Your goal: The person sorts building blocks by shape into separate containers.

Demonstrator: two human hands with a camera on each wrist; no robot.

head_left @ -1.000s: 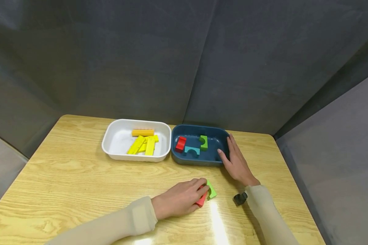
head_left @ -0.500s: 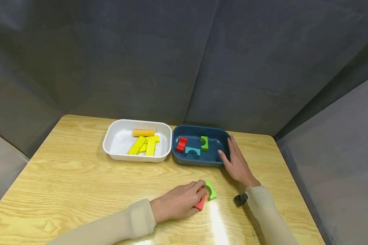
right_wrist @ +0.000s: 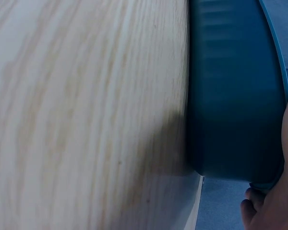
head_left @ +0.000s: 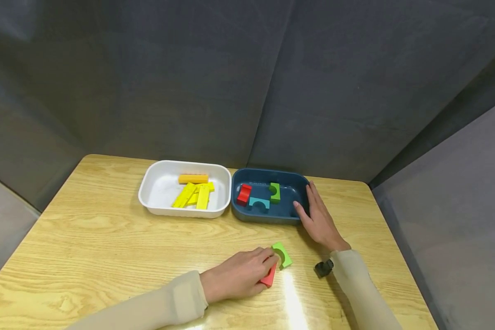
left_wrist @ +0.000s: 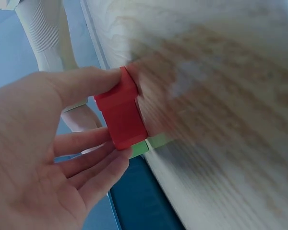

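Observation:
My left hand (head_left: 241,275) pinches a red arch block (head_left: 269,276) low at the tabletop, thumb on one end and fingers on the other. In the left wrist view, the red block (left_wrist: 122,112) has its plain side toward the camera. Just beyond it lies a light green arch block (head_left: 283,256), partly hidden behind my fingers in that view. My right hand (head_left: 319,224) holds the right front corner of a dark blue bin (head_left: 268,219), thumb over the rim, fingers along the outer side. Inside the bin are a red (head_left: 244,195), a teal (head_left: 259,202) and a green arch block (head_left: 275,192).
A white bin (head_left: 152,211) stands against the blue one's left side, with several yellow bar blocks (head_left: 203,197) and an orange-yellow bar (head_left: 193,178) in it. Dark partition walls (head_left: 189,82) rise behind the wooden table (head_left: 107,256). A black wrist device (head_left: 323,268) hangs at my right cuff.
My left hand has drawn the red block slightly toward me and left, opening a little more space from the light green block. My right hand and both bins stay put.

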